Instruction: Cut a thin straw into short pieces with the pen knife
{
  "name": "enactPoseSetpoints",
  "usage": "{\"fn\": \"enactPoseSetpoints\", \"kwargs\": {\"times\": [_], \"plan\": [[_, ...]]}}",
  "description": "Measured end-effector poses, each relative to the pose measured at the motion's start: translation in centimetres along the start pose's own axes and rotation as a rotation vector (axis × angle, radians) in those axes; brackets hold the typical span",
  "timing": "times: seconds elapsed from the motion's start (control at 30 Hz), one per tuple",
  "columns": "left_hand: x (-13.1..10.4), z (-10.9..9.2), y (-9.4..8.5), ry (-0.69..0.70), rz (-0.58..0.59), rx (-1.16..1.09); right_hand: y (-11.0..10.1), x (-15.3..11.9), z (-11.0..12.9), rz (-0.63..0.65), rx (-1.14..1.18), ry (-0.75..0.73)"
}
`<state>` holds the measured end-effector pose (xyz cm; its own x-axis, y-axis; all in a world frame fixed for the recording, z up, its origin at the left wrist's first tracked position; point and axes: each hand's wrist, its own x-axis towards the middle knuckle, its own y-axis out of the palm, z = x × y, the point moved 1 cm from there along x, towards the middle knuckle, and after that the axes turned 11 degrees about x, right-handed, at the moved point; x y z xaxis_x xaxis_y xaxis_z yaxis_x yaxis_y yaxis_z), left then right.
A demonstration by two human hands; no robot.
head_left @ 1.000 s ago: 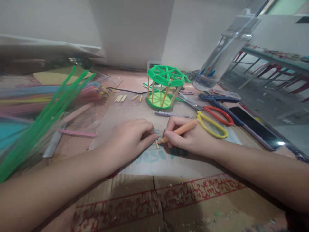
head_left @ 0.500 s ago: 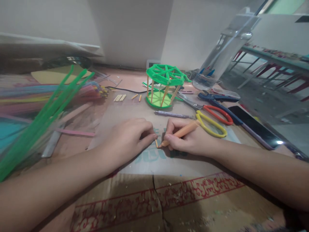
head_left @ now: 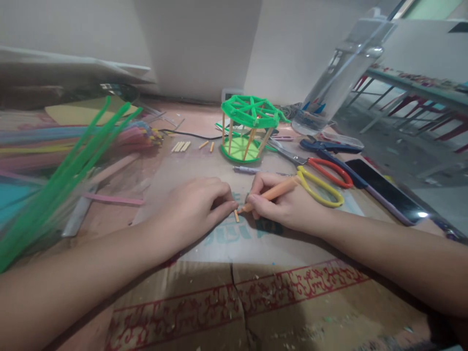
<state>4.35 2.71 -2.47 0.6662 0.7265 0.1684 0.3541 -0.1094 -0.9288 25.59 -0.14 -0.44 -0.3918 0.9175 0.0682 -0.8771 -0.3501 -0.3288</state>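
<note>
My left hand (head_left: 204, 202) rests on a pale sheet (head_left: 175, 180) with its thumb and fingertips pinching a short wooden stick (head_left: 236, 216). The stick's free end points toward me. My right hand (head_left: 274, 200) grips an orange marker (head_left: 280, 189) like a pen, its tip at the side of the stick. Beyond both hands stands a green hexagonal frame (head_left: 250, 109) on thin wooden posts over a light green base. Several pale sticks (head_left: 181, 146) lie in a row to its left, with two orange-coloured sticks (head_left: 211, 146) beside them.
Scissors (head_left: 321, 180) with red and yellow handles lie right of my hand, near blue-handled pliers (head_left: 329, 146) and a phone (head_left: 383, 190). A clear bottle (head_left: 329, 83) stands behind. Green pipe cleaners (head_left: 69, 180) and a pink strip (head_left: 113, 199) lie left. A pen (head_left: 248, 170) lies ahead.
The marker tip has moved from the stick's near end up along its side, closer to my left fingertips. My left hand stays in place holding the stick.
</note>
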Motion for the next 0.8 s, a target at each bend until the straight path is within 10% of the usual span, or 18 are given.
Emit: {"fn": "enactPoseSetpoints", "kwargs": {"times": [0.8], "plan": [[-0.09, 0.21, 0.18, -0.008, -0.005, -0.036, -0.07, -0.05, 0.18, 0.092, 0.084, 0.016]]}}
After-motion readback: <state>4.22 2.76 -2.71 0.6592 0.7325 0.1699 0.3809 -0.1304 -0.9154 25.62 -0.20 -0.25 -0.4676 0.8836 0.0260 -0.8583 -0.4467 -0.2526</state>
